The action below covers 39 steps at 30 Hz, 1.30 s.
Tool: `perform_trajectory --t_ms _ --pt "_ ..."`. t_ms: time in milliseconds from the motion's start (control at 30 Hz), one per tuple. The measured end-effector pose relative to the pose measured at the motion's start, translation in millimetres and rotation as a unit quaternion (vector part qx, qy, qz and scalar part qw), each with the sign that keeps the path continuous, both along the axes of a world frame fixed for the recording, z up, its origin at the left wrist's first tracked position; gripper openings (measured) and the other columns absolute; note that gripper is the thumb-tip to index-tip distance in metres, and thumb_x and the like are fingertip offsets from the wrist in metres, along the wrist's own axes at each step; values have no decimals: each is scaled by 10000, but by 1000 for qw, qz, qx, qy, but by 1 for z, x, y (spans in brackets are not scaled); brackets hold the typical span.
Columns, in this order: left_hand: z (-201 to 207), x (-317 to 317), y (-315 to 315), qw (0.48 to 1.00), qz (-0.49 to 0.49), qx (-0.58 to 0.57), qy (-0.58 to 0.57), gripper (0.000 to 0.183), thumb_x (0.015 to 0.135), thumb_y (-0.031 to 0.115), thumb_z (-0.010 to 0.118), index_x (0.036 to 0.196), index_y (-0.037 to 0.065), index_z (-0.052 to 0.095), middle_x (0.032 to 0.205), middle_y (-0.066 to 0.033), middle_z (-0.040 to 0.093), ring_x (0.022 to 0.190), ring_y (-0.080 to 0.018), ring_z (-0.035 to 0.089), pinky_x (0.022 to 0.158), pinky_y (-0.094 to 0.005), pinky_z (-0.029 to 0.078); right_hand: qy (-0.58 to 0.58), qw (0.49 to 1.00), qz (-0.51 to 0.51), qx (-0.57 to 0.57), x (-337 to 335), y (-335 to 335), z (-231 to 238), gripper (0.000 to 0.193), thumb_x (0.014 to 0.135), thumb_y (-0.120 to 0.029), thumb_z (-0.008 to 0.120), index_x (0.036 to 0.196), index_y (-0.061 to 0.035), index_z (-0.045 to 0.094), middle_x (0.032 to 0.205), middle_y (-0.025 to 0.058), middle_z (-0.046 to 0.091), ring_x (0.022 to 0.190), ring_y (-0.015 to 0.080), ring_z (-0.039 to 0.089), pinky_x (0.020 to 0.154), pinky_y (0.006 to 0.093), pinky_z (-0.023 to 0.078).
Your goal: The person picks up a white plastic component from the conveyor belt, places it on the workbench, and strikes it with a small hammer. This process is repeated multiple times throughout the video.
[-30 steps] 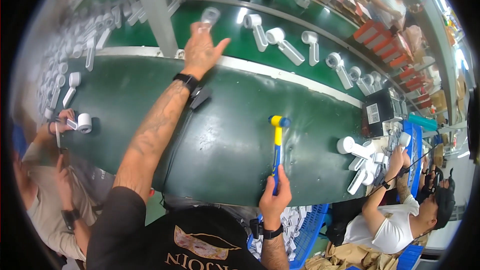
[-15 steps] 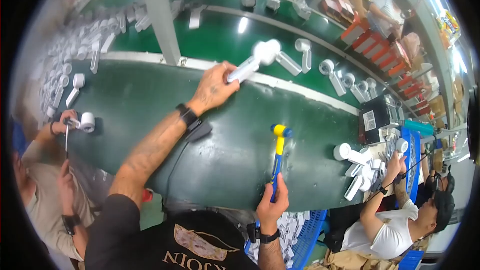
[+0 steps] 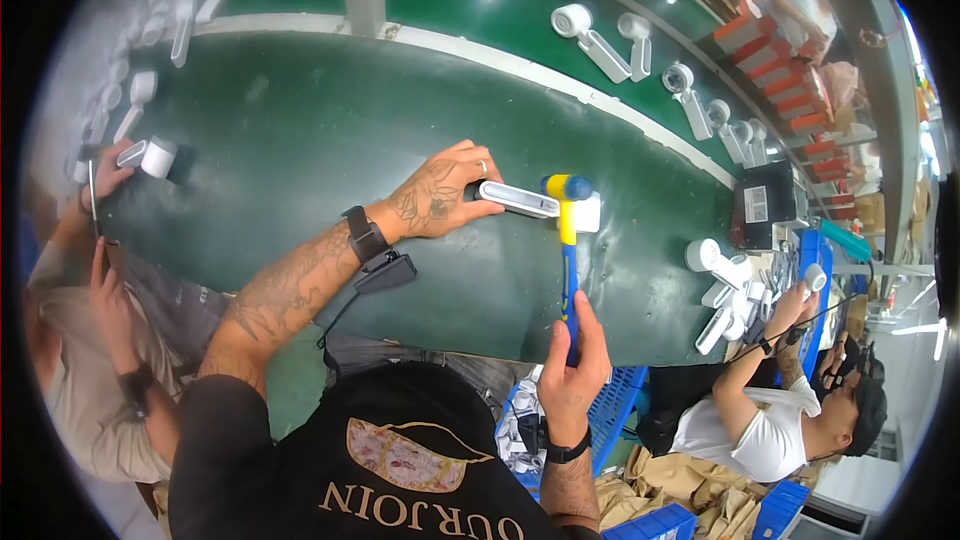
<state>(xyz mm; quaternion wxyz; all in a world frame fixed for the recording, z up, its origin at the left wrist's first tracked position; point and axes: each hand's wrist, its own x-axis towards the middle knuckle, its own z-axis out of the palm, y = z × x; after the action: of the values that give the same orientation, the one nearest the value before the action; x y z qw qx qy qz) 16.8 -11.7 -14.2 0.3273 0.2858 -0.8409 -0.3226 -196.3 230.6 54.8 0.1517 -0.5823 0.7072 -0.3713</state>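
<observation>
My left hand is closed on the handle of a white device with a long flat grip and a round head. It is held low over the green bench, handle pointing right, its head partly hidden by a mallet. My right hand grips the blue shaft of that mallet, which has a yellow and blue head. In the picture the mallet's head overlaps the device's head; whether they touch, I cannot tell.
A conveyor with several similar white devices runs beyond the bench's pale rail. A pile of white devices lies on the right beside a black box. Co-workers sit at both sides. A blue crate stands below the bench.
My left hand has brought the white device back from the far rail, lower and further right, to the mallet. The mallet's head now overlaps the device. The view has shifted too.
</observation>
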Motion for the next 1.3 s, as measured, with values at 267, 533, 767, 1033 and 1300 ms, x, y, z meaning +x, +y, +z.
perform_trajectory --t_ms 267,533,767,1033,1300 --pt "1 2 -2 1000 1 20 -5 281 905 231 886 1066 53 740 1016 -74 701 996 -299 645 891 -420 549 92 995 45 20 9 -9 16 459 993 79 698 1445 3 697 936 157 694 756 277 667 693 369 536" --pt "2 -1 -1 999 5 27 -30 263 908 231 881 1006 52 714 1002 -72 687 966 -306 631 916 -424 535 106 991 83 -21 24 -21 9 449 968 89 730 1408 4 719 882 169 684 730 302 654 664 375 542" --pt "8 0 9 984 14 168 50 317 961 218 847 1206 71 708 1219 -55 695 1052 -185 674 930 -342 572 34 997 14 -61 -2 2 -4 443 1062 30 654 1505 33 626 1136 119 757 795 107 632 691 269 510" --pt "17 13 4 998 -3 61 21 367 944 171 834 1285 107 714 1294 -68 662 882 -166 598 804 -301 539 -1 1000 0 -29 -6 4 -15 438 1074 22 650 1510 40 620 1236 123 759 856 86 661 747 239 537" --pt "12 7 3 995 21 93 7 334 937 240 867 1212 85 757 956 -39 636 728 -162 568 676 -326 484 54 994 29 -86 8 -9 2 457 1023 65 683 1478 22 662 1006 124 712 790 172 648 701 299 536"
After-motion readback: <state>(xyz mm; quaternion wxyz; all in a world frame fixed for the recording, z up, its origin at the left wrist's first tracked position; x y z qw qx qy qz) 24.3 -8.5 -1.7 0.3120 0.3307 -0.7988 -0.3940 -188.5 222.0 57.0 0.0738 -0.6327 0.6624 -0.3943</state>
